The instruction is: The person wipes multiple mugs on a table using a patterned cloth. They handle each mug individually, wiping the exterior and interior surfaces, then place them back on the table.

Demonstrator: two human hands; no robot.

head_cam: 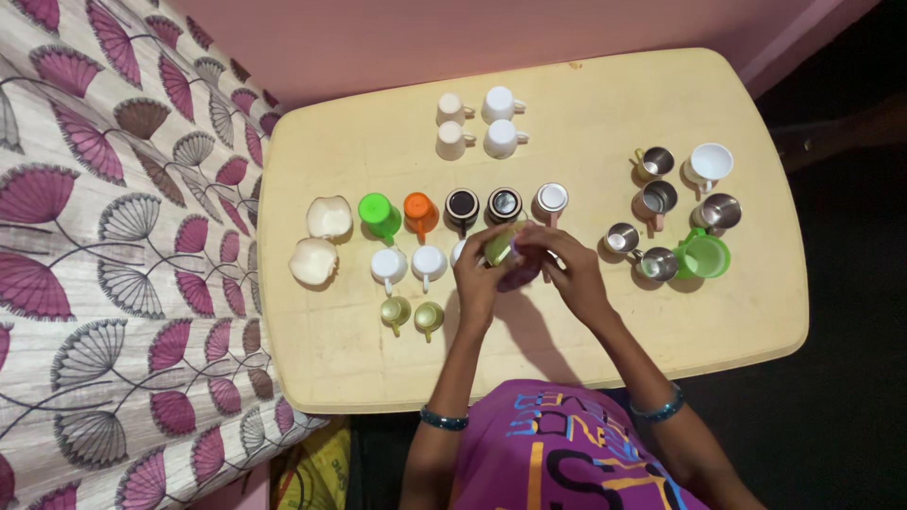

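Your left hand [480, 277] and right hand [567, 269] meet over the middle of the table [586, 123], close in front of you. Your left fingers are closed around a small yellow-green cup [499, 246], tilted, its upper end toward the row of cups behind. Your right hand is curled over a purple cup [520, 274] that sits just below and touching the green one; whether its fingers truly clamp it you cannot tell, since the hand hides most of it.

Just left of your hands stand two gold cups [412, 314] and, a little farther, white cups [408, 263]. Beyond runs a row: green [380, 213], orange [419, 212], then two dark ones [483, 205]. To your right a cluster of steel cups [652, 222] stands beside a green mug [704, 255]. Four white cups [480, 120] stand at the far edge, before a pink wall [453, 33]. A leaf-patterned cloth [123, 236] lies along the left.
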